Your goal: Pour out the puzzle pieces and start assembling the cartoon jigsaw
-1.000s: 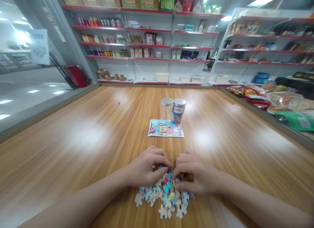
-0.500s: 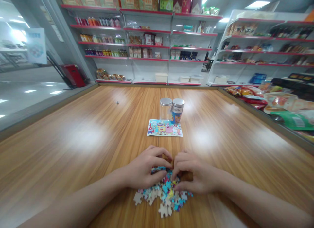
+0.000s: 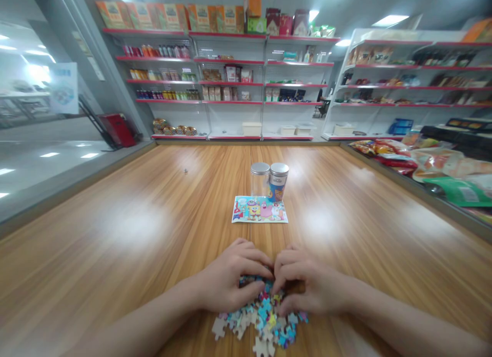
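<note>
Many puzzle pieces [image 3: 268, 320] lie under left hand [image 3: 230, 281] and right hand [image 3: 307, 285]

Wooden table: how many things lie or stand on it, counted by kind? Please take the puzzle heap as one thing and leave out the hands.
Lidded jars: 2 (clear jar, blue-labelled jar)
Picture card: 1
Heap of puzzle pieces: 1
Tiny object, too small to identify: 1
Total: 5

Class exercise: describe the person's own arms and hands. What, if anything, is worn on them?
The left hand and the right hand are bare: no gloves, rings or watch show. The forearms are uncovered too, with no sleeve, cuff, band or marking in view as far as the picture's edge.
</note>
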`<state>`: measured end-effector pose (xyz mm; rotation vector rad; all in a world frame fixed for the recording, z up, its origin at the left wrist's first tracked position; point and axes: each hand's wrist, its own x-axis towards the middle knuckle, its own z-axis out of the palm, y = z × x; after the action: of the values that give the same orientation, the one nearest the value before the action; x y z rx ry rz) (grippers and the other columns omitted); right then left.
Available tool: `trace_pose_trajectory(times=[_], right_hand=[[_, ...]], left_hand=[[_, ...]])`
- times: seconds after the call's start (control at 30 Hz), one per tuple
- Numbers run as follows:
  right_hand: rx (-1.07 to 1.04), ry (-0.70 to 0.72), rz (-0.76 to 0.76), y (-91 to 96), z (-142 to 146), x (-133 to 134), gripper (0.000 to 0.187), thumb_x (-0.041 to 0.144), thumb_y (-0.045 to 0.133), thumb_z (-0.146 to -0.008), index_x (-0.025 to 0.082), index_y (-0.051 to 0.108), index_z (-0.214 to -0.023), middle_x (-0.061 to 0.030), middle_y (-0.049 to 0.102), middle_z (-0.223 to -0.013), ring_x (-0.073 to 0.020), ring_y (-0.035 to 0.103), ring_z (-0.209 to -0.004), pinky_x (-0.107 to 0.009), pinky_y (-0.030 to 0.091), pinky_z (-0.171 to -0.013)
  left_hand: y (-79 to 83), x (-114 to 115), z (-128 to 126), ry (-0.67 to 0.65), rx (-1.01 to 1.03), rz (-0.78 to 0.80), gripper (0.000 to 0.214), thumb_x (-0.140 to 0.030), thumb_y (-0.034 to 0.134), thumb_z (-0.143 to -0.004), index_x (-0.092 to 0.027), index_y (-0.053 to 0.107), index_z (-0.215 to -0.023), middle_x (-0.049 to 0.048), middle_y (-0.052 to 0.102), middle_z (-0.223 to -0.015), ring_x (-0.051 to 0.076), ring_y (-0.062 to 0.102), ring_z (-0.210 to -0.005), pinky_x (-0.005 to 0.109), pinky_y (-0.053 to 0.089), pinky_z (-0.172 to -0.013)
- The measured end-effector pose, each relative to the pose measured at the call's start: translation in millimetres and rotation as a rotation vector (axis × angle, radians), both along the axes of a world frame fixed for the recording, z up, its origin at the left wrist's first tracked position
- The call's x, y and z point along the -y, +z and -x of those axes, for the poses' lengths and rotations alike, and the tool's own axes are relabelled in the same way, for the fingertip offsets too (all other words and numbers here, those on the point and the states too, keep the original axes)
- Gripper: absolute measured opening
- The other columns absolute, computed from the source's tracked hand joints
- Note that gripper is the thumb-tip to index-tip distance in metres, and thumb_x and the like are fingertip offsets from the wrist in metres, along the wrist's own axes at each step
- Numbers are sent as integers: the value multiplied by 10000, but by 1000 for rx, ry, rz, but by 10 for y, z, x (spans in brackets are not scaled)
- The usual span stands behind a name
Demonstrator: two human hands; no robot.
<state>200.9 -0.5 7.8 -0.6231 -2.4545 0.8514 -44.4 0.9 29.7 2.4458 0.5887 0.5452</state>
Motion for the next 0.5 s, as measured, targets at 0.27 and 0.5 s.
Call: trace_pose_trajectory(times=[0.27, 0.5], right_hand=[[-147, 19, 23, -45, 16, 14, 166, 344, 816, -823, 200, 738, -796, -3, 711, -774, -135, 673, -783, -297, 428, -823], [-163, -142, 185, 35, 48, 28, 201, 341, 728, -884, 162, 718, -794, -23, 682, -733, -123, 604, -667, -242, 442, -635]], left_hand=[[52, 6, 2, -70, -30, -41, 226, -204, 613, -900, -278, 726, -1081, -6, 753, -1121, 187, 601, -878, 377, 368, -896], [28, 7, 1, -50, 2, -11, 137, -294, 623, -944, -245, 733, -1010, 12, 748, -1085, 179, 643, -966, 366, 336, -950]])
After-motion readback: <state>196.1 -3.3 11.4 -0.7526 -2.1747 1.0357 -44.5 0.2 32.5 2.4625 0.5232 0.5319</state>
